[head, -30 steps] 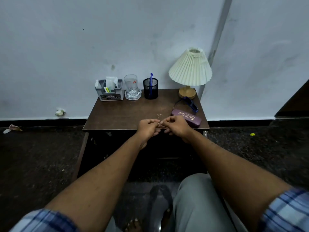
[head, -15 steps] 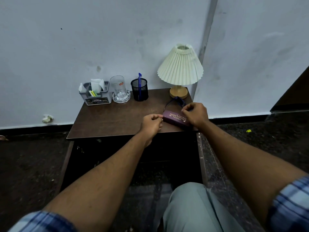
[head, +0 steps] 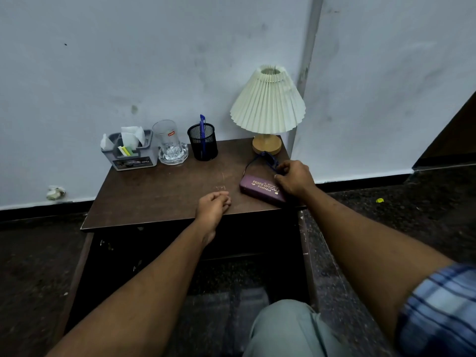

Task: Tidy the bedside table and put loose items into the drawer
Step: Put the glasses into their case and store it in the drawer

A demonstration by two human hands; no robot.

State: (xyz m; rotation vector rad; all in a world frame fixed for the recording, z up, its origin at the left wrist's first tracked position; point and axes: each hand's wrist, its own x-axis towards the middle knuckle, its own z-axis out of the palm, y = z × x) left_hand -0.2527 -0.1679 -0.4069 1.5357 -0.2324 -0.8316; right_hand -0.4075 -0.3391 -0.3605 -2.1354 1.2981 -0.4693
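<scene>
The right hand [head: 293,180] is pinching the blue glasses [head: 268,161] beside the purple case [head: 260,189] at the tabletop [head: 164,186] corner, a light, fragile frame probably best taken by its temple, while the left hand [head: 213,206] is resting loosely curled, empty.

Dark brown tabletop [head: 159,191] against a pale grey-blue wall [head: 128,60]

Purple spectacle case [head: 260,190] with gold lettering; blue-framed glasses [head: 269,159]; cream pleated lampshade [head: 268,104] on a tan wooden base [head: 266,145]; black mesh pen cup [head: 202,145] with blue pen [head: 202,132]; grey organiser [head: 131,154]; blue plaid sleeve [head: 438,313].
</scene>
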